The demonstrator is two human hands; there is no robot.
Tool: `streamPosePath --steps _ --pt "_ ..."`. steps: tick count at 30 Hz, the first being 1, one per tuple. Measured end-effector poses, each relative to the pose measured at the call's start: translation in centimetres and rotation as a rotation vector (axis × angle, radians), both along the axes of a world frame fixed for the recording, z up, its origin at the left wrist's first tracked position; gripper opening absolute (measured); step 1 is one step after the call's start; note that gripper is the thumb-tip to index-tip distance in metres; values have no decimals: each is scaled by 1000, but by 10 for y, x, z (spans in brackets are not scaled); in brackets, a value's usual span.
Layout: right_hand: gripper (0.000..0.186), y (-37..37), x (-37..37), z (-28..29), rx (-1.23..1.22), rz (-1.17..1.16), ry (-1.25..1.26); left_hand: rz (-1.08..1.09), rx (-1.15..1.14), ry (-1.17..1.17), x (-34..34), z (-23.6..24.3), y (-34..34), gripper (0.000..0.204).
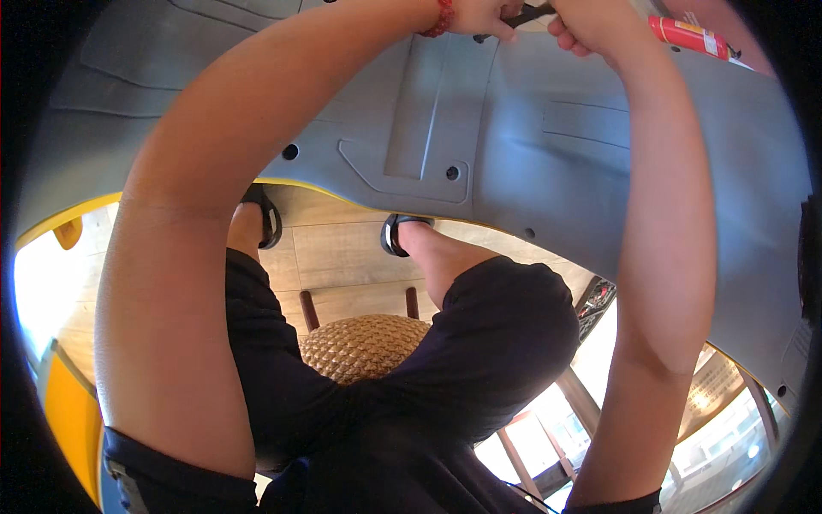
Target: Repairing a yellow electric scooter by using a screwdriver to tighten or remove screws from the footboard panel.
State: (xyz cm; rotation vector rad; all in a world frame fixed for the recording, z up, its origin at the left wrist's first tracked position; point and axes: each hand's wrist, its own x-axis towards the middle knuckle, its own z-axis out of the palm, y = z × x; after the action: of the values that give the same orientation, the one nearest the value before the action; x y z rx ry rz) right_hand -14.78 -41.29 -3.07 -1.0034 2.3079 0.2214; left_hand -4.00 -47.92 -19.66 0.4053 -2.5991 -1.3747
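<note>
Both arms stretch forward across a large grey moulded panel (531, 163), and the hands meet at the top edge of the view. My left hand (481, 14), with a red beaded bracelet (442, 17) at the wrist, is closed around a slim dark piece (533, 13). Its kind cannot be made out. The dark piece runs right, up to my right hand (592, 24), whose fingers are curled closed at that end. Parts of both hands are cut off by the frame. Below them the panel has raised ribs and dark round holes.
A red fire extinguisher (687, 36) lies beyond my right hand. The panel has a yellow edge (317, 187). I sit on a woven stool (360, 344) above a pale tiled floor (338, 257). A yellow panel (70, 420) stands at lower left, and a tray of small parts (597, 300) at right.
</note>
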Motion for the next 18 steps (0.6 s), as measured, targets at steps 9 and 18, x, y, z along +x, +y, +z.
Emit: streamPosePath --steps 9,18 --pt "36 15 -36 -26 -346 501 109 4 -28 56 1 -4 -2 25" --pt "22 17 -10 -17 -302 319 204 41 -41 88 -7 1 9 28"
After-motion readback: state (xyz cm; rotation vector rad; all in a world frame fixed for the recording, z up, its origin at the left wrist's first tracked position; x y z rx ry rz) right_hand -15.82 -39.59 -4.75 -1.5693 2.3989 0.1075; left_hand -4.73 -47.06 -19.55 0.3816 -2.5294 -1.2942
